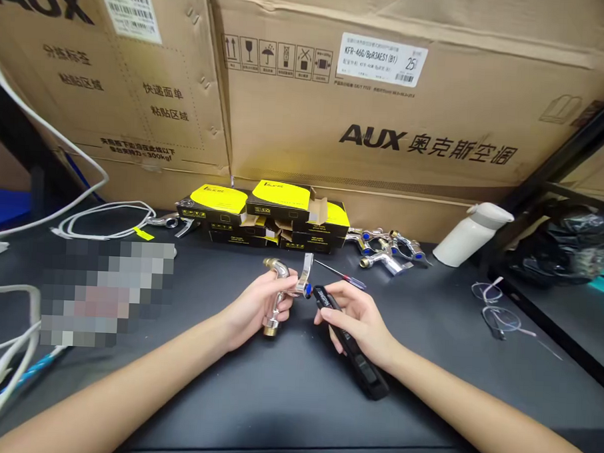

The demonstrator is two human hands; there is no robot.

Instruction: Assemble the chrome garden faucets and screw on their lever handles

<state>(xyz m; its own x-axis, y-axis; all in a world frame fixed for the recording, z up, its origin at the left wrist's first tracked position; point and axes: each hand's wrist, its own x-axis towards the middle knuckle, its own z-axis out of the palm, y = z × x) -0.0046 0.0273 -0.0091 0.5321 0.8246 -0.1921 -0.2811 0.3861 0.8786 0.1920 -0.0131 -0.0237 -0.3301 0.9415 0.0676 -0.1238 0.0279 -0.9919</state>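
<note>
My left hand [263,301] is closed around the body of a chrome tap [279,269] with brass-coloured threaded ends. The tap's flat lever points up and has a blue round cap at its base. My right hand [360,322] is wrapped round a long black handheld tool [360,366] with white lettering near its front end. That end is close to the blue cap; whether they touch I cannot tell. Just behind both hands lies a thin screwdriver [340,275] with a clear handle on the dark table [284,406].
Black and yellow boxes [278,197] are stacked at the back, one with an open flap. Several chrome taps [386,260] lie beside them. To the right are a white bottle [469,237] and eyeglasses [498,318]. White cables [102,226] run along the left; large cartons [387,110] stand behind.
</note>
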